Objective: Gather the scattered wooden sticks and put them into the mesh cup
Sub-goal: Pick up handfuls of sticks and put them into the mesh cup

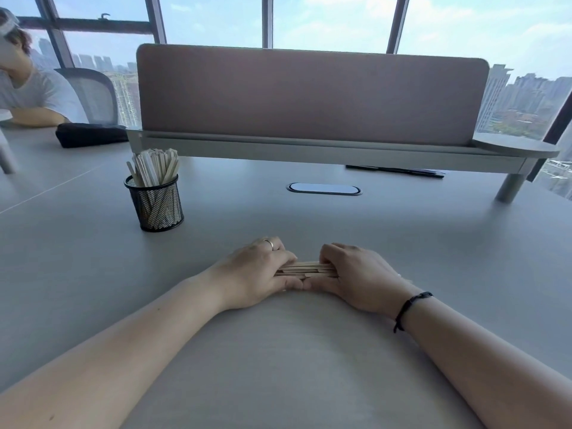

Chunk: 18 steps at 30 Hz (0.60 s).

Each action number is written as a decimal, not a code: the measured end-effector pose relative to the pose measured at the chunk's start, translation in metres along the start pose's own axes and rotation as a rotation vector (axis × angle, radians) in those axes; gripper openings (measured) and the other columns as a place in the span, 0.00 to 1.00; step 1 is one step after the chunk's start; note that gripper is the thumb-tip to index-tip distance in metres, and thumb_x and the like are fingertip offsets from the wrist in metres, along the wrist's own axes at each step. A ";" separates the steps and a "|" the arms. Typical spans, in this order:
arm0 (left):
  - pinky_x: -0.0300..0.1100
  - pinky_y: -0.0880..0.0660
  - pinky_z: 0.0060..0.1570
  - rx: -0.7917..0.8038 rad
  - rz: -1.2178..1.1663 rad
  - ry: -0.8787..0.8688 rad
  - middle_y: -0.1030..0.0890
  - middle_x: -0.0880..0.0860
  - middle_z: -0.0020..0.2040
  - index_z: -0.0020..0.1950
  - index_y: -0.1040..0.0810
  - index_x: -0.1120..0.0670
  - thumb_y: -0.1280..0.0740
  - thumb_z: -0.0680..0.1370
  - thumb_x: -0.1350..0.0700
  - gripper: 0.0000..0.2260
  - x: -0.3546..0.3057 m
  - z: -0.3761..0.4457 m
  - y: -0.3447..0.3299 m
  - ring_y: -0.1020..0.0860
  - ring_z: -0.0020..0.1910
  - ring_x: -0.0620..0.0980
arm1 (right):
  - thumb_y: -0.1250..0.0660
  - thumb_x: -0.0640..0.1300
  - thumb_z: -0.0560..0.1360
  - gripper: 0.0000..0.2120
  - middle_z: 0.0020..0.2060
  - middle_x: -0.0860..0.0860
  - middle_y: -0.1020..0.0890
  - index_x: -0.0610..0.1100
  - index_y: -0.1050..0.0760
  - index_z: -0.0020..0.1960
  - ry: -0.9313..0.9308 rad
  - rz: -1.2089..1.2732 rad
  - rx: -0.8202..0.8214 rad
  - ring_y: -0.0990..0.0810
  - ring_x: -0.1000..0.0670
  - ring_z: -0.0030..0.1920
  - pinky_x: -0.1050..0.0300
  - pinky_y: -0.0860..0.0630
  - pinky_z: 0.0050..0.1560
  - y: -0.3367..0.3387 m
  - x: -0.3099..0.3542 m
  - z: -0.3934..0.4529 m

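Both hands, left hand (258, 270) and right hand (353, 274), squeeze the wooden sticks (305, 269) into one bundle, so next comes a lift toward the mesh cup (156, 204) at ten o'clock.

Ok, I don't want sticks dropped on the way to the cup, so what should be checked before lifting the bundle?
1. Pale wooden sticks bunched together: ok.
2. Left hand and right hand closed on both ends: ok.
3. Stray sticks on the grey table: ok, none seen.
4. Black mesh cup upright: ok.
5. Room left in cup: cannot tell, already crowded.
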<state>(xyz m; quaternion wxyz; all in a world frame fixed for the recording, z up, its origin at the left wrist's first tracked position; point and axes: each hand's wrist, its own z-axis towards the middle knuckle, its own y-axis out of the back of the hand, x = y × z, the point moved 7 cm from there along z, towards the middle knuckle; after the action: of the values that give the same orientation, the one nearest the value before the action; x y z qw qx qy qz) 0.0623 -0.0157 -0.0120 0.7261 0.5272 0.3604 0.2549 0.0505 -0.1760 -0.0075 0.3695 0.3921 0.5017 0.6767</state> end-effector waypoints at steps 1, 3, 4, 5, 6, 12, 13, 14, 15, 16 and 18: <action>0.44 0.28 0.57 0.001 -0.026 0.004 0.24 0.49 0.56 0.65 0.21 0.49 0.34 0.77 0.37 0.22 0.001 0.001 0.000 0.25 0.57 0.48 | 0.42 0.75 0.71 0.24 0.38 0.57 0.29 0.53 0.35 0.45 0.005 -0.018 0.009 0.30 0.50 0.39 0.53 0.37 0.38 0.001 0.001 0.000; 0.40 0.30 0.53 0.004 -0.092 0.018 0.26 0.47 0.52 0.63 0.21 0.48 0.32 0.77 0.39 0.19 0.003 0.001 -0.001 0.26 0.54 0.47 | 0.43 0.74 0.72 0.25 0.36 0.57 0.29 0.51 0.34 0.45 0.014 -0.045 0.004 0.30 0.48 0.37 0.52 0.38 0.36 0.003 0.002 0.001; 0.37 0.32 0.50 0.004 -0.116 0.026 0.26 0.46 0.51 0.62 0.21 0.48 0.32 0.77 0.40 0.18 0.003 0.001 -0.001 0.27 0.52 0.46 | 0.43 0.74 0.72 0.26 0.35 0.56 0.29 0.50 0.34 0.44 0.021 -0.057 -0.004 0.30 0.48 0.36 0.52 0.38 0.36 0.004 0.003 0.002; 0.35 0.34 0.47 0.001 -0.125 0.028 0.27 0.45 0.49 0.62 0.21 0.48 0.31 0.78 0.41 0.17 0.003 0.001 -0.002 0.28 0.51 0.45 | 0.44 0.73 0.73 0.26 0.35 0.56 0.29 0.50 0.34 0.44 0.027 -0.069 -0.011 0.30 0.47 0.36 0.52 0.37 0.36 0.004 0.004 0.002; 0.35 0.34 0.46 0.000 -0.124 0.029 0.28 0.44 0.49 0.61 0.22 0.48 0.32 0.78 0.42 0.16 0.002 0.001 -0.001 0.28 0.50 0.44 | 0.44 0.73 0.73 0.26 0.35 0.56 0.29 0.49 0.34 0.44 0.035 -0.075 -0.018 0.30 0.47 0.36 0.51 0.36 0.35 0.004 0.004 0.002; 0.46 0.29 0.54 -0.011 -0.043 0.003 0.26 0.46 0.54 0.57 0.25 0.50 0.34 0.80 0.43 0.13 -0.004 0.000 -0.001 0.26 0.54 0.48 | 0.48 0.72 0.74 0.27 0.34 0.53 0.27 0.47 0.36 0.42 0.157 -0.093 -0.100 0.30 0.45 0.34 0.51 0.40 0.33 0.007 0.011 -0.001; 0.47 0.29 0.54 -0.020 -0.021 -0.005 0.26 0.46 0.54 0.57 0.26 0.50 0.35 0.80 0.43 0.12 -0.005 0.000 0.000 0.26 0.55 0.49 | 0.50 0.73 0.74 0.28 0.34 0.52 0.25 0.46 0.36 0.42 0.170 -0.111 -0.112 0.28 0.43 0.34 0.51 0.40 0.32 0.007 0.012 -0.002; 0.48 0.29 0.54 -0.032 -0.005 -0.017 0.26 0.46 0.55 0.56 0.26 0.50 0.36 0.80 0.44 0.11 -0.007 -0.001 0.001 0.26 0.55 0.49 | 0.51 0.73 0.74 0.29 0.34 0.50 0.23 0.46 0.36 0.42 0.182 -0.132 -0.127 0.26 0.41 0.34 0.51 0.40 0.32 0.007 0.013 -0.002; 0.49 0.29 0.53 -0.044 0.010 -0.028 0.26 0.46 0.55 0.56 0.27 0.49 0.36 0.81 0.44 0.11 -0.008 -0.002 0.002 0.26 0.56 0.50 | 0.51 0.73 0.74 0.29 0.34 0.49 0.22 0.46 0.37 0.42 0.193 -0.149 -0.146 0.26 0.40 0.34 0.51 0.40 0.31 0.007 0.014 -0.002; 0.49 0.28 0.52 -0.061 0.033 -0.039 0.25 0.46 0.55 0.56 0.27 0.49 0.37 0.81 0.44 0.11 -0.009 -0.002 0.004 0.25 0.56 0.51 | 0.51 0.73 0.75 0.28 0.33 0.49 0.21 0.46 0.37 0.43 0.204 -0.160 -0.167 0.25 0.40 0.33 0.51 0.39 0.30 0.008 0.015 -0.002; 0.47 0.30 0.47 -0.117 0.120 -0.066 0.23 0.47 0.54 0.58 0.27 0.50 0.38 0.81 0.46 0.10 -0.012 -0.002 0.009 0.24 0.54 0.53 | 0.51 0.71 0.77 0.28 0.31 0.48 0.22 0.46 0.35 0.43 0.239 -0.185 -0.215 0.25 0.38 0.31 0.51 0.36 0.28 0.011 0.017 -0.003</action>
<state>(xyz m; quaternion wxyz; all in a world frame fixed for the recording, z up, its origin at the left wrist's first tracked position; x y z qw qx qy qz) 0.0532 -0.0210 -0.0008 0.7504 0.5127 0.2886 0.3012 0.0399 -0.1645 0.0052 0.4078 0.2194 0.5008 0.7313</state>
